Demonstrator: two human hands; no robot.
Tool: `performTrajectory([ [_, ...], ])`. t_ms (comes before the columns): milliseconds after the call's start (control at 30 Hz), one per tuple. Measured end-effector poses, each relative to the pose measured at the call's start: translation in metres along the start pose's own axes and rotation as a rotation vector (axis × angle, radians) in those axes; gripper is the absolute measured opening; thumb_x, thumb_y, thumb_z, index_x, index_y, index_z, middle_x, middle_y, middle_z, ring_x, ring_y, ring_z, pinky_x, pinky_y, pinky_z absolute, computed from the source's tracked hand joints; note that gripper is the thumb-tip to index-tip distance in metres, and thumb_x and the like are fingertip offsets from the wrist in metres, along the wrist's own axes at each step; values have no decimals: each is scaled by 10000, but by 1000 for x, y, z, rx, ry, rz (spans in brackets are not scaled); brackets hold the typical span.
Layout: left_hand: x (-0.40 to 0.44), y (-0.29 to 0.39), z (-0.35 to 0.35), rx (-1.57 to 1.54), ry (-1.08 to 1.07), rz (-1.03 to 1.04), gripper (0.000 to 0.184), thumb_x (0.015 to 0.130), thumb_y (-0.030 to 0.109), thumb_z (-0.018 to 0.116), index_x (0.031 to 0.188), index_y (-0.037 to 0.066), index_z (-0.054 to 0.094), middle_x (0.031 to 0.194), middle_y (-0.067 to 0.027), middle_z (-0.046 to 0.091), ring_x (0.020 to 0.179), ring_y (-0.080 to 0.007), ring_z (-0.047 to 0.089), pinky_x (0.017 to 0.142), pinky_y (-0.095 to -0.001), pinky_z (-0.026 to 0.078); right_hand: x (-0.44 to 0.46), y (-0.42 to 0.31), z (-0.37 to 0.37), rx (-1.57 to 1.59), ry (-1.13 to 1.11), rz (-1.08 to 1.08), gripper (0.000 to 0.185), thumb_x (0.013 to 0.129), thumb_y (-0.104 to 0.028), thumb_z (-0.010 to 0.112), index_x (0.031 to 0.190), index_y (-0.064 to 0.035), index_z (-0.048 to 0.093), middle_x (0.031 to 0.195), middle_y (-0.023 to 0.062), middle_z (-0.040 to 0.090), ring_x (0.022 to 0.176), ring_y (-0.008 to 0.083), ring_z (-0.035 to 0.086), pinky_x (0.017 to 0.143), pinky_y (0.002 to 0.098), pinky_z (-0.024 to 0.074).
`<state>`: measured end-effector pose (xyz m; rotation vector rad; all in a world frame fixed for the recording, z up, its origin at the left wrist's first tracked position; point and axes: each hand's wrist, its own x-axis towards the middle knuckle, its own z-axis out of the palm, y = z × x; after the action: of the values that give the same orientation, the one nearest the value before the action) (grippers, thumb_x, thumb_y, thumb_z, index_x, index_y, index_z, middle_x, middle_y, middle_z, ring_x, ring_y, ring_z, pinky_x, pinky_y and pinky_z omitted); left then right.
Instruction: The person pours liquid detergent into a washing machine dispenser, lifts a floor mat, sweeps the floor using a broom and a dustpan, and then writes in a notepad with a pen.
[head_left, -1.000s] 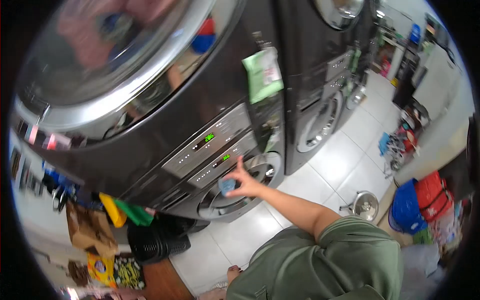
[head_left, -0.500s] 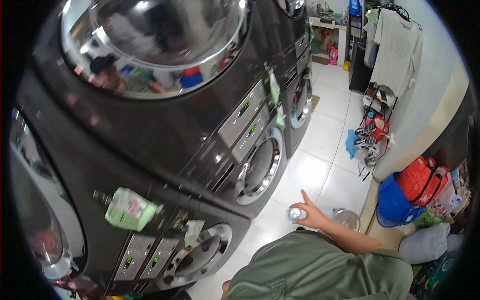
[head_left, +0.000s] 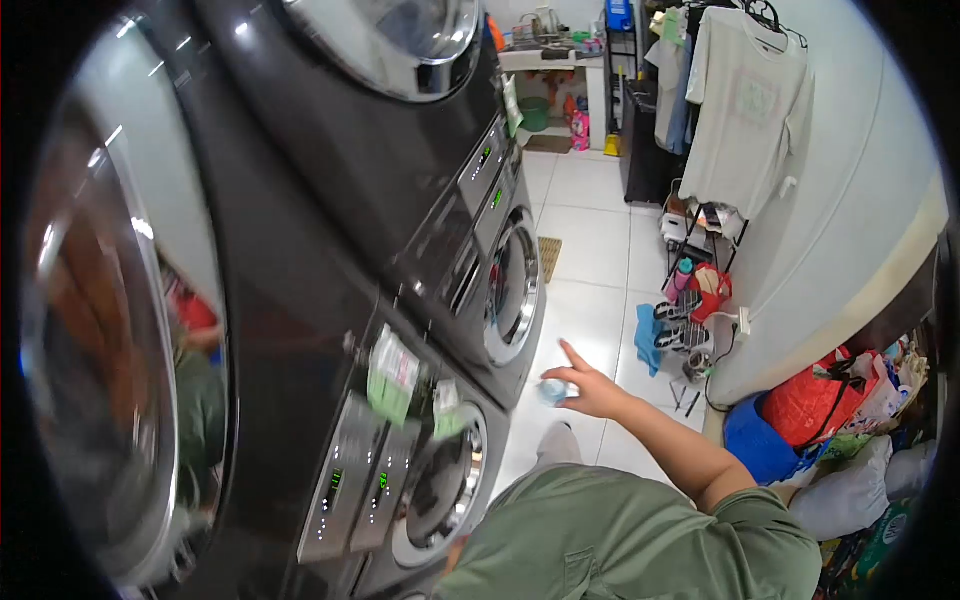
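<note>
My right hand (head_left: 592,390) reaches out over the white floor tiles, index finger stretched out. Its thumb and other fingers are closed round a small, clear, bluish container (head_left: 553,392); whether it is a cup or a bottle I cannot tell. A shoe (head_left: 560,443) shows on the floor just below that hand. To its left stands a dark stacked laundry machine with a round chrome-rimmed door (head_left: 513,290). My left hand is out of sight; only a sliver of skin shows beside the green shirt (head_left: 640,530).
Lit control panels (head_left: 335,480) and hanging tags (head_left: 393,375) line the left machines. Along the right wall are a clothes rack with a white shirt (head_left: 745,110), sandals (head_left: 680,320), a blue cloth (head_left: 648,340), a red bag (head_left: 815,400) and a blue basket (head_left: 755,440).
The view has turned and moved forward along the aisle. My right hand still holds the small container, and a shoe has come into sight below it.
</note>
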<state>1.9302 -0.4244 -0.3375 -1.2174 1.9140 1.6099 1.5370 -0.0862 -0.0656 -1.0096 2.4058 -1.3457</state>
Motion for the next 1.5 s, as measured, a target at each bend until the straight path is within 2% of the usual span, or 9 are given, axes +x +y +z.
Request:
performTrajectory([
  [167, 111, 205, 34, 171, -60, -11, 261, 922, 204, 556, 1126, 43, 540, 967, -105, 625, 788, -199, 636, 644, -310, 497, 43, 118, -94, -48, 406, 337, 632, 610, -121, 813, 1192, -206, 580, 1462, 296, 253, 1259, 395, 445, 950, 399, 455],
  [367, 244, 459, 106, 242, -113, 164, 251, 927, 206, 549, 1122, 49, 540, 960, -102, 623, 790, -198, 633, 647, -312, 499, 70, 252, -197, -314, 881, 530, 566, 588, -160, 832, 1095, -63, 600, 1250, 225, 513, 1112, 362, 543, 883, 402, 479],
  [467, 302, 554, 166, 223, -117, 201, 246, 930, 207, 545, 1120, 52, 540, 957, -100, 622, 791, -198, 632, 649, -312, 500, 121, 333, -270, -30, 982, 659, 564, 595, -185, 833, 1080, -30, 592, 1123, 166, 583, 1011, 321, 582, 853, 387, 487],
  [667, 363, 661, 271, 219, -95, 73, 235, 936, 208, 538, 1116, 58, 541, 950, -97, 620, 793, -198, 629, 653, -314, 501, 332, 445, -450, -204, 682, 416, 658, 640, -203, 819, 1214, -53, 532, 1092, 142, 607, 977, 264, 597, 814, 362, 491],
  [900, 429, 797, 365, 97, -28, -12, 224, 942, 210, 529, 1112, 65, 541, 943, -93, 617, 795, -197, 625, 657, -317, 503, 618, 514, -590, 213, 581, 161, 607, 680, -199, 811, 1185, -62, 505, 1081, 70, 600, 929, 182, 586, 804, 338, 482],
  [1000, 484, 849, 402, 26, 11, -48, 219, 945, 211, 525, 1110, 68, 541, 939, -92, 616, 795, -197, 624, 658, -318, 504, 722, 544, -629, 395, 503, 212, 522, 714, -61, 777, 1161, -42, 508, 1085, 56, 572, 933, 126, 536, 830, 273, 454],
  [1033, 511, 865, 413, 10, 12, -56, 218, 946, 212, 524, 1109, 69, 541, 938, -91, 616, 796, -197, 623, 659, -318, 504, 753, 561, -643, 317, 473, 235, 545, 703, -173, 798, 1156, -59, 515, 1099, 55, 583, 923, 174, 564, 829, 316, 453],
  [1267, 678, 1035, 465, -23, -12, -145, 207, 952, 214, 516, 1104, 76, 541, 930, -87, 614, 798, -197, 620, 663, -320, 506, 954, 682, -786, 59, 601, 197, 653, 666, -216, 808, 1206, -24, 496, 1070, 111, 590, 938, 193, 560, 817, 312, 454],
  [1500, 820, 1235, 466, -408, 175, 85, 193, 965, 229, 500, 1094, 90, 537, 918, -77, 607, 811, -195, 614, 666, -326, 506, 1112, 814, -1001, -83, 878, 200, 726, 656, -200, 799, 1283, -55, 465, 997, 90, 567, 816, 174, 525, 746, 313, 476],
])
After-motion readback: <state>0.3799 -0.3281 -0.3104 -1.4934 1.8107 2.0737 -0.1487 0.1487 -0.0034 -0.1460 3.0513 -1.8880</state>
